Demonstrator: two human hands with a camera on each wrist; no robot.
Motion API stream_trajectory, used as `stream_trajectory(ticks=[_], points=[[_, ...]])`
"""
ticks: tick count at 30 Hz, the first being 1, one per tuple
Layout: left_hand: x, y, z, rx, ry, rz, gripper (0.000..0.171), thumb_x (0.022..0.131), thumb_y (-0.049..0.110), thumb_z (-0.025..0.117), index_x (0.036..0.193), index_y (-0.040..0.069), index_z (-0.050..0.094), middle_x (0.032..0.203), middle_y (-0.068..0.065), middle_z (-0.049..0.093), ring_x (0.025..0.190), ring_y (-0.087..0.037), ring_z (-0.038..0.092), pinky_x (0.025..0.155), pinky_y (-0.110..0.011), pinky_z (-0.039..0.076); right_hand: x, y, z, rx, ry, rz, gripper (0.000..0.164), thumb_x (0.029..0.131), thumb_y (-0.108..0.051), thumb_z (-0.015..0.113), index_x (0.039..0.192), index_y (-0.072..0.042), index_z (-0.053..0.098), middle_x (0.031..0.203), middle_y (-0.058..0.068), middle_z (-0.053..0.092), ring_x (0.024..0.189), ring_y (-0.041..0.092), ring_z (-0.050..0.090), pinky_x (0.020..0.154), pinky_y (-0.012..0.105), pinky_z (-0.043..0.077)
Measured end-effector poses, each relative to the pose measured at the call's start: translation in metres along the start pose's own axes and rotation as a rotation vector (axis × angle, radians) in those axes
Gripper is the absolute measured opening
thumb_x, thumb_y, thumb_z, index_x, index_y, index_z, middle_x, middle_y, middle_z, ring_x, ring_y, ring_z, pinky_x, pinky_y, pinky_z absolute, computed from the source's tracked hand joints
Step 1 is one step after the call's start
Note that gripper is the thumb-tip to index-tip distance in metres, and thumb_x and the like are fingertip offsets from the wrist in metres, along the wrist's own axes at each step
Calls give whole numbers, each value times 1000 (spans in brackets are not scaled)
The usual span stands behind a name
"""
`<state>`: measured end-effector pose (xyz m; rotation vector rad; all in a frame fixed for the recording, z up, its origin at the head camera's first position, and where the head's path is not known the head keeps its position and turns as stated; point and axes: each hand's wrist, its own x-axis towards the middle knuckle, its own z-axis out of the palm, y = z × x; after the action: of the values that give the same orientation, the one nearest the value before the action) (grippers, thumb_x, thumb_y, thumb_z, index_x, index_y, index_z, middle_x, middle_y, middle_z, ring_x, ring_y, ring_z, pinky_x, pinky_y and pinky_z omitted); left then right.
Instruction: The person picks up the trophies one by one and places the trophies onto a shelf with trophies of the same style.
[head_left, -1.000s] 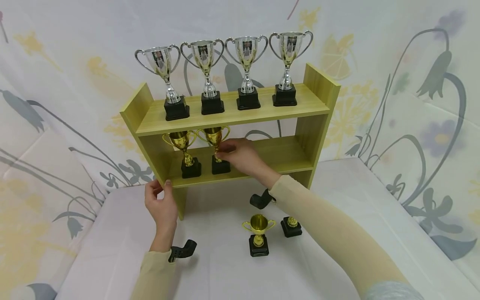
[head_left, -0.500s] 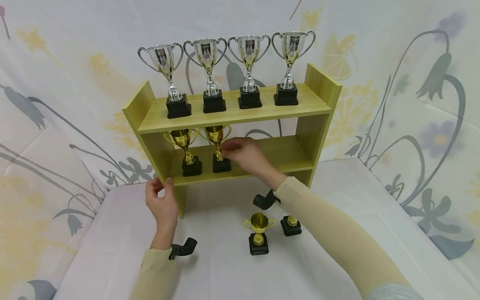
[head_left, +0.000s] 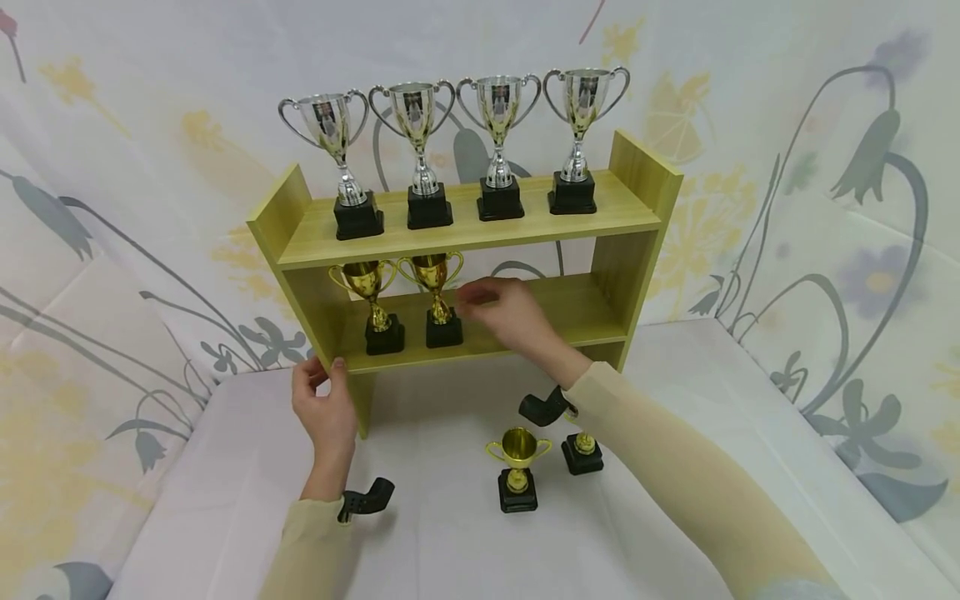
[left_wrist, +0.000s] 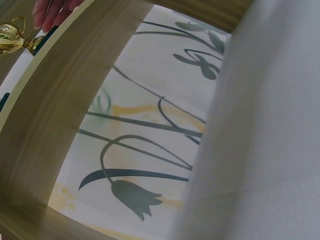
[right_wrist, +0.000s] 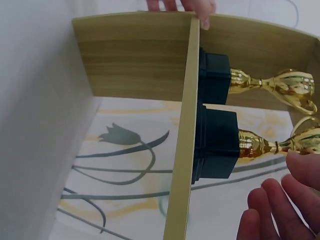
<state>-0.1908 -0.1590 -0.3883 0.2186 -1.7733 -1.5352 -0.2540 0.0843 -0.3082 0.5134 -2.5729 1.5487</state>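
Note:
My left hand (head_left: 324, 417) holds the lower left corner of the wooden shelf (head_left: 465, 242), its thumb over the front edge. On the middle board, a gold trophy (head_left: 435, 287) with a black base stands upright, right of a second gold trophy (head_left: 378, 321). Just right of the nearer one is my right hand (head_left: 510, 317), fingers loosely bent and apart from the cup in the head view. The right wrist view shows both black bases flat on the board and my right thumb (right_wrist: 302, 169) close by the gold stem, with nothing pinched.
Several silver trophies (head_left: 498, 150) line the top board. On the white table (head_left: 435, 550) in front stand a small gold trophy (head_left: 518, 467) and another gold trophy (head_left: 583, 454), partly behind my right sleeve. A flower-patterned cloth (head_left: 825, 250) hangs behind.
My right hand has let go of the second gold trophy and drawn back slightly to the right. That trophy stays standing on the board. My left hand keeps its place on the shelf.

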Motion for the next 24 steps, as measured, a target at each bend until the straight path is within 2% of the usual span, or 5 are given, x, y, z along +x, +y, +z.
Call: stream_trajectory(ticks=[8, 16, 24], points=[[-1, 5, -1, 8, -1, 2, 21, 98, 3, 56, 113, -11, 55, 100, -8, 53, 95, -7, 45, 86, -30, 34, -6, 0, -3, -35, 21, -50, 27, 92, -23, 73, 114, -8, 74, 106, 2, 73, 100, 20, 66, 82, 39, 52], [-2, 6, -1, 13, -9, -3, 22, 98, 3, 55, 114, -12, 54, 102, -12, 54, 97, -8, 46, 86, -30, 34, -13, 1, -6, 6, 13, -81, 26, 92, -18, 73, 114, -4, 74, 107, 2, 73, 98, 19, 66, 76, 37, 53], [9, -31, 0, 29, -7, -14, 24, 99, 11, 59, 117, -4, 57, 103, -1, 54, 99, -9, 46, 86, -31, 36, -19, 4, -10, -10, 15, -97, 25, 91, -19, 73, 112, -5, 74, 106, 3, 72, 95, 19, 66, 77, 38, 54]])
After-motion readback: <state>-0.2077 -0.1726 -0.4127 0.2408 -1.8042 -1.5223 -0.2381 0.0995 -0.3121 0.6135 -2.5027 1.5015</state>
